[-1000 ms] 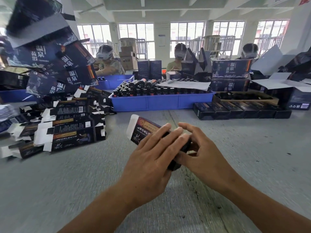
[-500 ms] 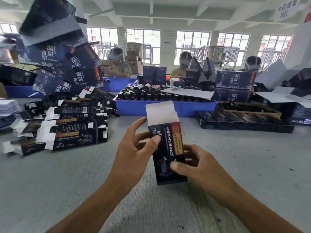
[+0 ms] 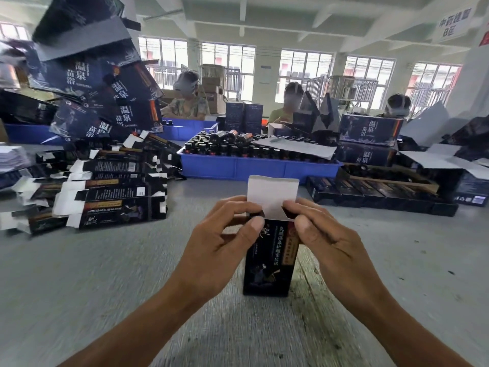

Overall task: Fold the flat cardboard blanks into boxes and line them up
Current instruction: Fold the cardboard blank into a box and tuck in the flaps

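A tall dark printed box (image 3: 267, 263) stands upright on the grey table, its white top flap (image 3: 272, 196) sticking straight up. My left hand (image 3: 222, 239) grips the box's upper left corner, thumb on the front face. My right hand (image 3: 325, 239) pinches the upper right corner beside the flap. A heap of flat dark blanks (image 3: 105, 186) with white tabs lies at the left. A row of folded dark boxes (image 3: 370, 193) lies flat at the right, behind my hands.
A blue tray (image 3: 254, 166) full of dark bottles sits straight ahead. Large dark cartons (image 3: 100, 83) pile up at the far left and more (image 3: 370, 131) at the right. Three people sit across the table. Bare grey tabletop (image 3: 79, 274) surrounds the box.
The box went from lying tilted under my hands to standing upright on the table. Both hands shifted up to its top corners by the white flap.
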The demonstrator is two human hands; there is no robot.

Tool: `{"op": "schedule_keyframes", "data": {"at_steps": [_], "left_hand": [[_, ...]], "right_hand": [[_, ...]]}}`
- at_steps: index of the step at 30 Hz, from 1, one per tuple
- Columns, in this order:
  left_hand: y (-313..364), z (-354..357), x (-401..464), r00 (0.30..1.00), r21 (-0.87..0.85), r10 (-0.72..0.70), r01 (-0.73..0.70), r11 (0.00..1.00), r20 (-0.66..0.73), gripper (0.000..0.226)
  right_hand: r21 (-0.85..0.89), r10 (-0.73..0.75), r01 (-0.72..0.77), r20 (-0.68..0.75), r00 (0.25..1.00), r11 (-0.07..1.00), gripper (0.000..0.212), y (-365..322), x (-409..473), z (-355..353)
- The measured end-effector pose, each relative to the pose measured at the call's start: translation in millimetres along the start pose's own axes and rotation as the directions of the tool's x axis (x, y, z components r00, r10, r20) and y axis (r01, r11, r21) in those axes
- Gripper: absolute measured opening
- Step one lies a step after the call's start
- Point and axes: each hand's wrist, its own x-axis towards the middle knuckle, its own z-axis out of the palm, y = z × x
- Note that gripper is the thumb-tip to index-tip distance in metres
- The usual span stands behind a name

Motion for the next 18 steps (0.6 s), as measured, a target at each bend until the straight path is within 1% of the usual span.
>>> {"op": "schedule_keyframes", "data": {"at_steps": [2, 4, 9, 13, 16, 18], "left_hand": [[2.4, 0.4, 0.3, 0.999, 0.027, 0.044, -0.044, 0.999, -0.020, 0.014], [2.3, 0.5, 0.3, 0.998, 0.018, 0.056, -0.056, 0.998, -0.010, 0.014], [0.9, 1.9, -0.5, 0.998, 0.024, 0.057, -0.057, 0.998, 0.005, 0.019], [-0.2, 1.0, -1.5, 1.000, -0.019, 0.020, -0.020, 1.000, -0.001, 0.022], [0.8, 1.3, -3.1, 1.000, -0.063, 0.007, -0.007, 0.998, -0.001, 0.018], [2.3, 3.5, -4.6, 0.999, -0.072, 0.015, -0.018, 0.997, -0.035, 0.016]], "right_hand": [[0.022, -0.029, 0.030, -0.044, 0.999, 0.999, 0.025, -1.7, -1.0, 2.0], [0.072, -0.032, 0.037, -0.076, 0.997, 0.997, 0.019, -1.3, -1.1, 3.5], [0.093, -0.022, 0.030, -0.092, 0.996, 0.995, 0.032, -4.2, -1.0, 3.4], [0.058, -0.035, 0.043, -0.123, 0.992, 0.997, 0.024, -8.2, -2.4, 5.3], [0.074, -0.030, 0.041, -0.147, 0.989, 0.996, 0.019, -7.2, -0.8, 6.1], [0.075, -0.029, 0.040, -0.153, 0.988, 0.996, 0.019, -6.1, -0.2, 6.0]]}}
